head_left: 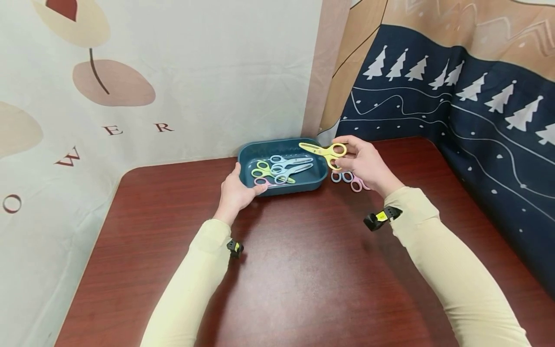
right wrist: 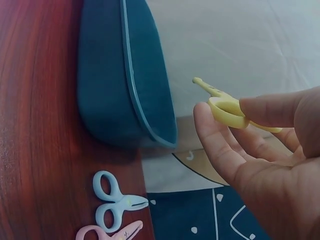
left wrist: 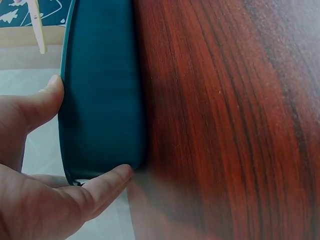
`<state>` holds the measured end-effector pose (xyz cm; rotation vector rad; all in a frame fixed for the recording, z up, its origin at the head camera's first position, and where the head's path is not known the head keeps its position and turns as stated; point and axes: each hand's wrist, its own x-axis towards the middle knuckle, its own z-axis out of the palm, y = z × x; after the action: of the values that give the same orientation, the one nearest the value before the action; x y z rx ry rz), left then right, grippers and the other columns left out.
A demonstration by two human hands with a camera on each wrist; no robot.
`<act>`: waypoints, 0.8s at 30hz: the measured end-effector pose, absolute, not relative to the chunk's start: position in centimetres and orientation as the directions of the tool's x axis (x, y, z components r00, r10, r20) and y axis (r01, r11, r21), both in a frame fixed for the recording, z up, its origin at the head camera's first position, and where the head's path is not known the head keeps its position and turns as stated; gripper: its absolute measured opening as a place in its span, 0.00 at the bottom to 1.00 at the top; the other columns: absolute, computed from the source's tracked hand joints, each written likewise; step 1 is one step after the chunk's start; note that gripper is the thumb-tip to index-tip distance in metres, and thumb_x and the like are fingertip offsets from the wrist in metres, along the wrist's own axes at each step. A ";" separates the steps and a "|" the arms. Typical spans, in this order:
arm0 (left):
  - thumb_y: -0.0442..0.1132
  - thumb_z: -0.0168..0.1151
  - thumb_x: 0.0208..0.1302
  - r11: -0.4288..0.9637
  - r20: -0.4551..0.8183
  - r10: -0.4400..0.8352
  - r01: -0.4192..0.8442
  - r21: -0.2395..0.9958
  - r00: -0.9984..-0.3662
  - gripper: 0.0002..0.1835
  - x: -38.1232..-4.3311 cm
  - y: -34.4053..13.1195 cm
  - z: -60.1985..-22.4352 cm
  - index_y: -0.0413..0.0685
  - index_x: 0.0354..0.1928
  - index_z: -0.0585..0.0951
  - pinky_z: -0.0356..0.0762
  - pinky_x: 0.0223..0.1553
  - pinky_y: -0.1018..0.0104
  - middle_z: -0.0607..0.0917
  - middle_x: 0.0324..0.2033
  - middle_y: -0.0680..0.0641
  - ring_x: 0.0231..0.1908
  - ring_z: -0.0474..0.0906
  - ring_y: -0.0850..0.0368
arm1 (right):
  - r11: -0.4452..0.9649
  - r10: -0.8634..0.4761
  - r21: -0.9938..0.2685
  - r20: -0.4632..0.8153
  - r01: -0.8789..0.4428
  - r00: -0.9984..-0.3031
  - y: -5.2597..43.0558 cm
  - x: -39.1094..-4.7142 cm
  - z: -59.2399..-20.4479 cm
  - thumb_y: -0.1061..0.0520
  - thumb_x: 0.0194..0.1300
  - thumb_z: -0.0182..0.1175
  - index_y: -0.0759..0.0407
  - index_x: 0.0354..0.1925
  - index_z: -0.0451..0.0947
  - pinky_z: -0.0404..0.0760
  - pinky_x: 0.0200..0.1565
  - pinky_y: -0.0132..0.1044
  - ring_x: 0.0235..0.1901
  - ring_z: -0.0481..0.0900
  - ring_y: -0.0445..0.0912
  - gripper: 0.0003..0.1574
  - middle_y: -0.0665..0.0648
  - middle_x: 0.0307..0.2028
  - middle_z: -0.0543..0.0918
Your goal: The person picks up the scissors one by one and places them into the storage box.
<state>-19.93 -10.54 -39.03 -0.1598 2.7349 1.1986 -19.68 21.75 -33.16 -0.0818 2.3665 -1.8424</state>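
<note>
A deep teal plastic tray (head_left: 295, 189) stands near the table's back edge. My left hand (head_left: 234, 193) grips its left end, with thumb and fingers spread around the near corner. Over the tray's right end, my right hand (head_left: 367, 166) pinches yellow scissors (head_left: 320, 150) by the handle loops, their blades pointing left. Inside the tray lie light blue scissors (head_left: 296, 168), green scissors (head_left: 261, 169) and a pink-handled pair (head_left: 260, 181), partly overlapping. On the table below the right hand are blue scissors (right wrist: 119, 202) and pink scissors (right wrist: 114, 234), the latter cut off by that view's edge.
The reddish-brown wooden table (head_left: 299, 270) spreads out in front of the tray. A pale printed cloth (head_left: 208, 86) hangs right behind it, and a dark blue cloth with white trees (head_left: 459, 111) runs along the right side.
</note>
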 end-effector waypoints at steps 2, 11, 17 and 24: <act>0.54 0.75 0.61 0.676 -0.181 -0.037 -0.158 0.719 -0.983 0.60 -19.9 -10.5 -39.0 0.44 0.83 0.47 0.62 0.73 0.43 0.59 0.79 0.36 0.76 0.56 0.35 | 0.237 -0.143 -0.970 -0.084 0.049 -0.986 21.6 -19.8 -33.2 0.72 0.72 0.57 0.63 0.69 0.69 0.86 0.50 0.45 0.46 0.85 0.49 0.30 0.68 0.62 0.77; 0.54 0.75 0.61 0.674 -0.184 -0.037 -0.160 0.721 -0.982 0.60 -19.9 -10.5 -39.0 0.44 0.83 0.47 0.62 0.73 0.43 0.59 0.79 0.36 0.76 0.56 0.35 | 0.247 -0.166 -0.967 -0.104 0.061 -0.981 21.2 -20.4 -33.1 0.72 0.72 0.57 0.61 0.68 0.70 0.86 0.51 0.47 0.47 0.84 0.50 0.29 0.67 0.60 0.79; 0.54 0.75 0.61 0.676 -0.184 -0.038 -0.161 0.720 -0.982 0.60 -19.8 -10.4 -39.0 0.44 0.83 0.47 0.62 0.73 0.44 0.59 0.79 0.36 0.76 0.56 0.35 | 0.256 -0.188 -0.964 -0.128 0.077 -0.974 21.1 -20.8 -33.1 0.71 0.73 0.58 0.61 0.69 0.70 0.87 0.48 0.41 0.49 0.84 0.51 0.29 0.67 0.61 0.78; 0.54 0.75 0.61 0.679 -0.188 -0.042 -0.166 0.715 -0.981 0.60 -19.8 -10.4 -38.9 0.44 0.83 0.47 0.62 0.73 0.43 0.59 0.79 0.36 0.76 0.56 0.36 | 0.268 -0.197 -0.959 -0.146 0.090 -0.970 20.8 -21.2 -33.3 0.71 0.73 0.57 0.59 0.68 0.71 0.86 0.50 0.46 0.50 0.85 0.52 0.28 0.66 0.60 0.77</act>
<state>-19.84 -10.39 -38.93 -0.1708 2.7332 1.1869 -21.23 20.77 -33.30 -0.0995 2.3026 -1.7665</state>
